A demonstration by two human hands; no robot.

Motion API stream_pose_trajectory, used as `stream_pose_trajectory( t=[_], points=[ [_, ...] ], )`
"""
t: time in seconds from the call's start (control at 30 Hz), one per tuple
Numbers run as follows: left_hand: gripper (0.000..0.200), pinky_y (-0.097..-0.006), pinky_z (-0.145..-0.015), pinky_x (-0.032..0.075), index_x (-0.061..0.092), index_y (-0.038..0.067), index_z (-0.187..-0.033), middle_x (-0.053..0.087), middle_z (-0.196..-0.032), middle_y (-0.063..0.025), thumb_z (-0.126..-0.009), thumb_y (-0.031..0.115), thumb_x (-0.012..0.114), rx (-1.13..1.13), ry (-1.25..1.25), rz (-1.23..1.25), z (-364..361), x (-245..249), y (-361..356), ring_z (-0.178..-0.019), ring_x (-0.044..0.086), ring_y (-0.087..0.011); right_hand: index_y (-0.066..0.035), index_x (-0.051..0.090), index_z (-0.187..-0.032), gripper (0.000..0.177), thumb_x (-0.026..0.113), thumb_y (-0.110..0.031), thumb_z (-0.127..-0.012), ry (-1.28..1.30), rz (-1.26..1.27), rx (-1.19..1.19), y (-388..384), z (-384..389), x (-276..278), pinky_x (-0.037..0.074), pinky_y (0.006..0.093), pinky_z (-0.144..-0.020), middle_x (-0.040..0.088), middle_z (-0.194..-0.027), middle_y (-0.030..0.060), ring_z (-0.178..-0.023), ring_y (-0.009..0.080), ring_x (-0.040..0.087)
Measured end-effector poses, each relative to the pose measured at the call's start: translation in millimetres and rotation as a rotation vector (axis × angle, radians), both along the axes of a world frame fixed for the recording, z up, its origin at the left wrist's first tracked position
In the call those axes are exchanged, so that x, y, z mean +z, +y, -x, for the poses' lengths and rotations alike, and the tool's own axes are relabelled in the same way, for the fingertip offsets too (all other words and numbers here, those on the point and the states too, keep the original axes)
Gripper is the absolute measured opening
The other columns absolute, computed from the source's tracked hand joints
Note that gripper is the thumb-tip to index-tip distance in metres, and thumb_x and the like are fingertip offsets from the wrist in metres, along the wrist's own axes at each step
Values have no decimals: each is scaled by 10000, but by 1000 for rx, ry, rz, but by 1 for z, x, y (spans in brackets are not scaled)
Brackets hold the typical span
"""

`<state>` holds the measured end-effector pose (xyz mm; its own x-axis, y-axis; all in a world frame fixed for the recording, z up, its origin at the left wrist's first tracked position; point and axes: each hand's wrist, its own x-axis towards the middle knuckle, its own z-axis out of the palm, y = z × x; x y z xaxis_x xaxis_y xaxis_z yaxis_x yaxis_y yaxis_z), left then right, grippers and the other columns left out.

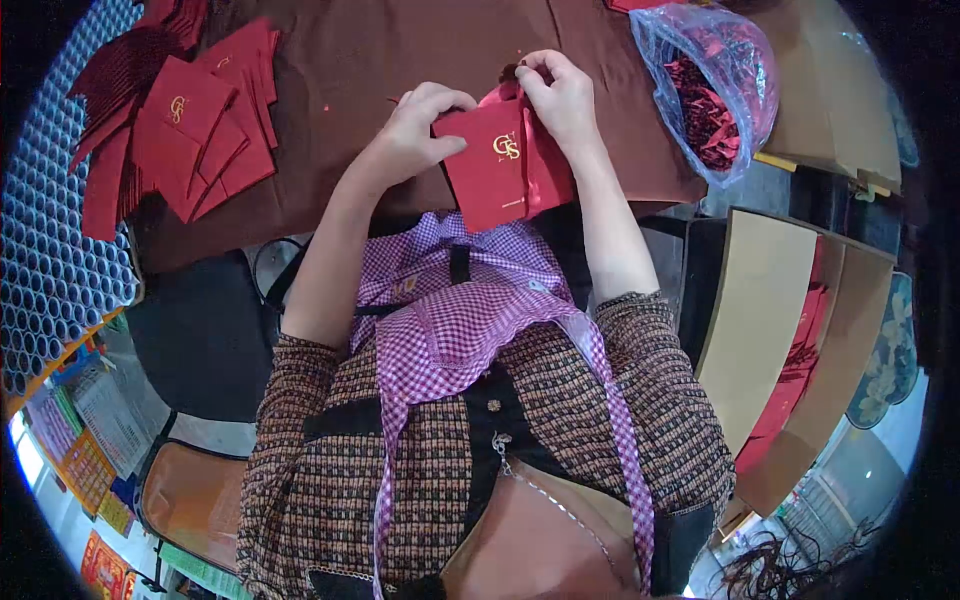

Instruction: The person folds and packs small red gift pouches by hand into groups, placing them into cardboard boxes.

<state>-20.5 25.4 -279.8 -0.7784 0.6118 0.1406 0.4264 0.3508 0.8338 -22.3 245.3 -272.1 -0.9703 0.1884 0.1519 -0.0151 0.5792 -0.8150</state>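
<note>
A red packet (487, 170) with gold lettering lies at the table's near edge, between my two hands. My left hand (425, 125) grips its upper left side, thumb on the front face and fingers curled behind. With thumb and forefinger pinched together, my right hand (556, 95) holds a small dark red piece (510, 76) at the packet's top. Further red material shows under my right hand, along the packet's right side.
Stacks of red packets (190, 125) lie at the table's left. A clear plastic bag (715, 95) of red pieces sits at the right edge of the brown cloth (400, 45). An open cardboard box (760, 320) holding red packets stands at the right.
</note>
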Motion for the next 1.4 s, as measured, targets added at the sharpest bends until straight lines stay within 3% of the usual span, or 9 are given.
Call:
stream_pose_trajectory(
  t=[0.13, 0.6, 0.8, 0.87, 1.0, 1.1, 1.17, 1.27, 1.4],
  points=[
    [306, -307, -862, 415, 584, 44, -1000, 535, -1049, -63, -708, 65, 675, 5, -179, -109, 1, 0, 1, -988, 506, -192, -11, 642, -896, 139, 651, -127, -820, 100, -16, -54, -2, -4, -4, 480, 244, -616, 645, -720, 37, -655, 78, 585],
    [190, -291, -933, 385, 592, 4, -903, 551, -1146, -78, -746, 58, 685, -139, -81, -53, -5, -3, -2, -1095, 500, -176, 12, 598, -967, 157, 614, -116, -878, 131, 658, -231, 19, 15, -17, 445, 198, -629, 617, -809, 19, -697, 73, 554],
    [100, -256, -883, 401, 605, -4, -885, 563, -1120, -74, -800, 49, 613, 123, -495, -339, -3, 0, -1, -1002, 522, -138, 20, 633, -950, 198, 666, -133, -830, 163, -27, -199, 38, -26, 19, 481, 283, -782, 648, -890, 83, -839, 158, 607],
    [104, -233, -855, 408, 603, -6, -914, 574, -1087, -56, -832, 54, 578, 194, -507, -289, -5, 7, -1, -963, 520, -111, 8, 620, -867, 159, 691, -108, -785, 46, 64, -50, 43, -59, 25, 482, 278, -731, 640, -859, 77, -798, 141, 601],
    [127, -218, -816, 417, 595, -11, -949, 590, -1019, -30, -845, 54, 563, 260, -556, -428, -9, 1, 9, -923, 516, -85, -27, 623, -833, 309, 805, -179, -635, 208, -479, 164, 31, -110, 8, 464, 360, -661, 590, -806, 108, -738, 260, 575],
    [140, -214, -794, 421, 585, -14, -973, 588, -940, 0, -858, 58, 548, 302, -575, -368, -10, -3, 12, -882, 518, -73, -18, 616, -831, 232, 767, -110, -682, 229, -560, 108, 30, -125, -8, 470, 342, -658, 584, -817, 100, -750, 243, 578],
    [136, -202, -729, 421, 591, 6, -972, 576, -880, 23, -867, 79, 544, 281, -583, -431, -11, -1, 12, -816, 512, -62, -9, 616, -852, 161, 709, -32, -723, 118, -123, -48, 26, -128, -9, 478, 325, -659, 586, -831, 93, -772, 228, 579],
    [135, -183, -628, 403, 594, 36, -971, 558, -843, 42, -876, 119, 547, 334, -616, -298, -14, 25, 11, -759, 492, -41, -4, 621, -881, 151, 667, 20, -739, 149, -107, -102, 5, -135, 6, 483, 303, -648, 592, -867, 95, -780, 214, 578],
    [140, -175, -540, 368, 598, 58, -968, 544, -811, 57, -876, 157, 558, 342, -599, -398, -13, 15, 10, -707, 467, -24, -108, 656, -936, 321, 620, 21, -645, 310, -443, 293, 0, -150, -3, 423, 410, -788, 566, -1015, 109, -902, 291, 537]
  ],
)
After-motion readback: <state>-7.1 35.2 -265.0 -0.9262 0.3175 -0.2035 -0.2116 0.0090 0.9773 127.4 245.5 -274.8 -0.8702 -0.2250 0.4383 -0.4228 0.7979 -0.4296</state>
